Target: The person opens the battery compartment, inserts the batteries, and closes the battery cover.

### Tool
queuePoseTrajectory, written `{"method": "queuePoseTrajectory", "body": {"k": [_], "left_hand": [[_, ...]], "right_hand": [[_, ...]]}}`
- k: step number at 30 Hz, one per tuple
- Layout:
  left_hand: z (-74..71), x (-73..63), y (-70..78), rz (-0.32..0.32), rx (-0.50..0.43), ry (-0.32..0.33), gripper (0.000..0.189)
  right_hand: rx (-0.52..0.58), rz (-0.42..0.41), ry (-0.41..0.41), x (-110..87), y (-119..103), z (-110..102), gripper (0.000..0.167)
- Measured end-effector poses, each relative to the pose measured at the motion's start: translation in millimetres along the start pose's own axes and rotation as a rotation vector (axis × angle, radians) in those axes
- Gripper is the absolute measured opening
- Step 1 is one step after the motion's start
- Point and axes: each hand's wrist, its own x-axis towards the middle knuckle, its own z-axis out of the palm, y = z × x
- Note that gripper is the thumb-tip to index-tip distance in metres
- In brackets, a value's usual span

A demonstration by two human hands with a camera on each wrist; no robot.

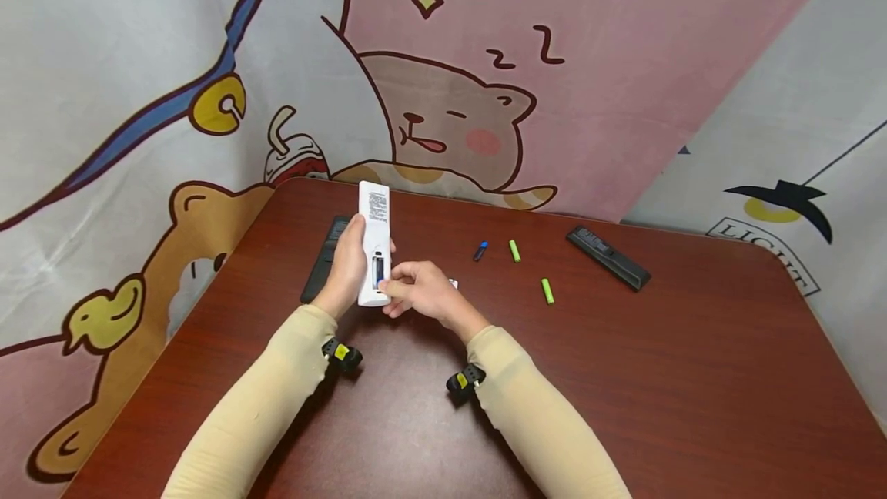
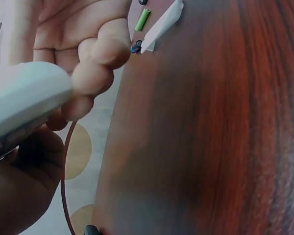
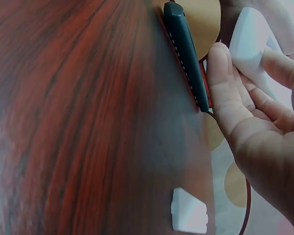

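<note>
My left hand (image 1: 349,260) grips a white remote control (image 1: 375,233) along its side, its back turned toward me and its lower end down. The battery compartment stands uncovered, with a dark battery (image 1: 378,268) showing in it. At the compartment's lower end, the thumb of my right hand (image 1: 430,291) presses, while its fingers curl beside and behind the remote's end. Whether that thumb touches the battery or the casing, I cannot tell. In the right wrist view, a small white battery cover (image 3: 188,213) lies on the table; the right hand mostly hides it in the head view.
A black remote (image 1: 320,272) lies left, partly behind my left hand. Right of my hands lie a blue and black battery (image 1: 480,251) and two green batteries (image 1: 514,251). Another black remote (image 1: 608,257) is farther right. Printed cloth (image 1: 443,98) hangs along the table's (image 1: 658,376) back edge.
</note>
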Motion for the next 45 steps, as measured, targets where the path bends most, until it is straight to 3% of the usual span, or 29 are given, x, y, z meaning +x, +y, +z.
{"method": "queuePoseTrajectory", "body": {"k": [7, 14, 19, 27, 38, 45], "left_hand": [[3.0, 0.8, 0.3, -0.005, -0.026, 0.002, 0.048], [2.6, 0.6, 0.4, -0.035, 0.007, -0.011, 0.055], [2.8, 1.0, -0.2, -0.044, -0.019, 0.001, 0.05], [1.7, 0.6, 0.2, -0.045, 0.005, -0.002, 0.05], [1.1, 0.2, -0.3, -0.062, -0.011, -0.015, 0.054], [0.9, -0.2, 1.4, -0.061, -0.022, -0.012, 0.054]], "right_hand": [[-0.118, -0.023, 0.02, -3.6, 0, -11, 0.026], [-0.175, -0.034, 0.049, -8.7, -2, -21, 0.029], [-0.225, -0.042, 0.091, -12.4, -3, -29, 0.03], [-0.388, -0.045, 0.187, -17.2, -3, -45, 0.023], [-0.464, 0.004, 0.317, -19.3, -1, -64, 0.017], [-0.592, 0.02, 0.392, -19.1, 3, -77, 0.018]]}}
